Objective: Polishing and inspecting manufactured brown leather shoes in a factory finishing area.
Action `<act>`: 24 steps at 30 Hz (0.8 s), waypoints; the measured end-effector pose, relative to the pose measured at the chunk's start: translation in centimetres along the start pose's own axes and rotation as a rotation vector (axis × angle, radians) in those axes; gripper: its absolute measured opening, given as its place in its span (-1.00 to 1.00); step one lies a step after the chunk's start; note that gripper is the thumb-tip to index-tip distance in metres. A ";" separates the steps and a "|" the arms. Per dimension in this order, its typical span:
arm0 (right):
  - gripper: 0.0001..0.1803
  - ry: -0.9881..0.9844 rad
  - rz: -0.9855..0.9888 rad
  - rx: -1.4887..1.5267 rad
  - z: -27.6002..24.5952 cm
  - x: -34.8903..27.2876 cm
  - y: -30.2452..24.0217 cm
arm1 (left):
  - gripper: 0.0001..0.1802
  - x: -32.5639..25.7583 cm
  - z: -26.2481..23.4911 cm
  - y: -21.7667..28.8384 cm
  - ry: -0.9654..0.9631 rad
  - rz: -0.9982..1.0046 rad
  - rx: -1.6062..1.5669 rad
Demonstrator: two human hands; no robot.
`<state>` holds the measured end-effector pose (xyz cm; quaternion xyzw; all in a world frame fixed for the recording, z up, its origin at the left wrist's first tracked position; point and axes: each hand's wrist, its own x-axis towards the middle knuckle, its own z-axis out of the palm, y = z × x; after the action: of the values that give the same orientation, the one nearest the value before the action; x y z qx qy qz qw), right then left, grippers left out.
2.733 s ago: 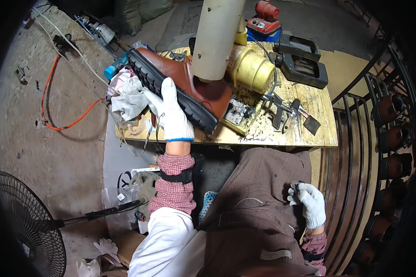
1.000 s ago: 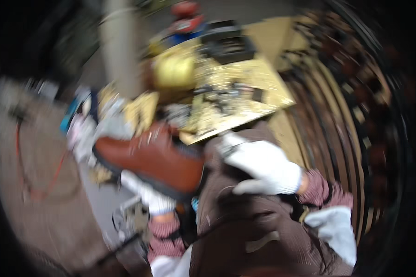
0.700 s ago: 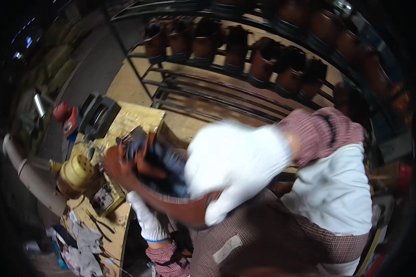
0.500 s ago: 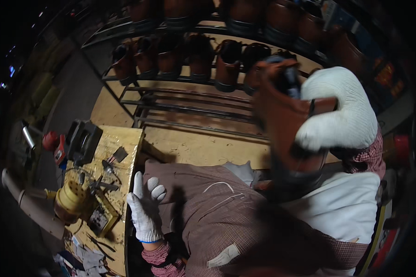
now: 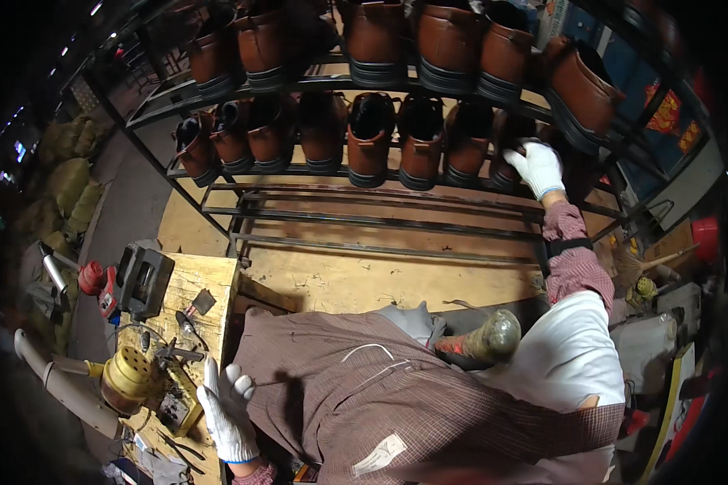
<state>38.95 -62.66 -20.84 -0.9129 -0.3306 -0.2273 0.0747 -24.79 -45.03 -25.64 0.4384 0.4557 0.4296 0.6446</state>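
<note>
My right hand (image 5: 537,169), in a white knit glove, reaches out to the lower shelf of the rack. Its fingers curl at the top of a dark brown leather boot (image 5: 503,166) at the right end of the row; the glove and shadow hide part of that boot. Close beside the wooden bench, my left hand (image 5: 228,411), gloved too, holds nothing, its index finger straight and the others partly bent. Between my knees a rounded, worn stand (image 5: 493,335) shows past the brown checked apron (image 5: 323,380) on my lap.
A black metal rack (image 5: 332,217) carries several brown boots (image 5: 370,141) on two shelves. On the bench (image 5: 198,279) at left are a black holder (image 5: 144,279), pliers (image 5: 182,453) and small tools; a yellow perforated tool head (image 5: 128,376) stands near them. Grey boxes (image 5: 651,347) are at right.
My right hand has carried a brown boot from close in front of me out to the rack's lower shelf. My left hand stays by the bench. The view has shifted, showing more rack.
</note>
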 end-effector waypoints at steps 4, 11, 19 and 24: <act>-0.46 0.089 -0.121 -0.141 -2.7 1.0 -6.4 | -0.05 -2.0 -1.0 -1.3 0.133 -0.036 0.011; -0.49 -0.364 -0.069 0.110 -2.5 2.3 -11.5 | -0.12 -1.1 -0.2 -2.8 0.032 0.027 -0.105; -0.49 -0.637 -0.677 0.338 -15.3 -4.6 -26.5 | -0.33 -3.2 -1.9 -5.4 0.148 -0.061 -0.378; -0.51 -0.887 -1.281 0.777 -17.8 -8.2 -36.6 | -0.27 -4.6 -3.7 -8.1 0.220 0.093 -0.408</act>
<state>3.55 -44.25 -9.41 -0.4654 -0.8333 0.2801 0.1031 -28.09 -50.82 -33.19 0.2702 0.4062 0.5871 0.6460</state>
